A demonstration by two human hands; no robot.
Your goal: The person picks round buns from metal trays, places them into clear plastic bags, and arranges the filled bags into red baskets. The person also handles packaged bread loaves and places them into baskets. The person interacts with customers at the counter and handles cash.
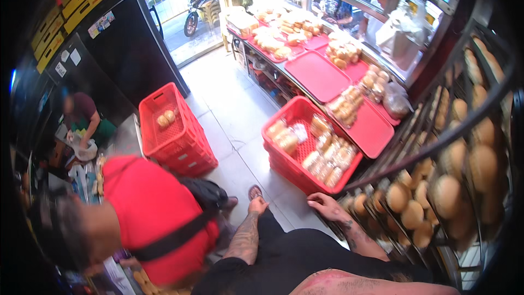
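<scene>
My left hand [258,205] hangs in front of my body with its fingers curled in, and nothing shows in it. To its right, my right hand [326,206] is held loosely with fingers apart and no object in it. That hand is nearest to a red plastic crate [278,170], just beyond it. Inside the crate lie bagged bread rolls [331,158] in clear wrapping. Close on the right stands a dark metal rack [480,125] loaded with round and long loaves [398,196].
A person in a red shirt [158,213] bends close on my left. Stacked red crates [180,131] stand beyond them. Red trays [318,75] and bread line the window counter. Another person [84,117] works at far left, near a dark fridge [123,49]. Tiled floor [218,114] lies between.
</scene>
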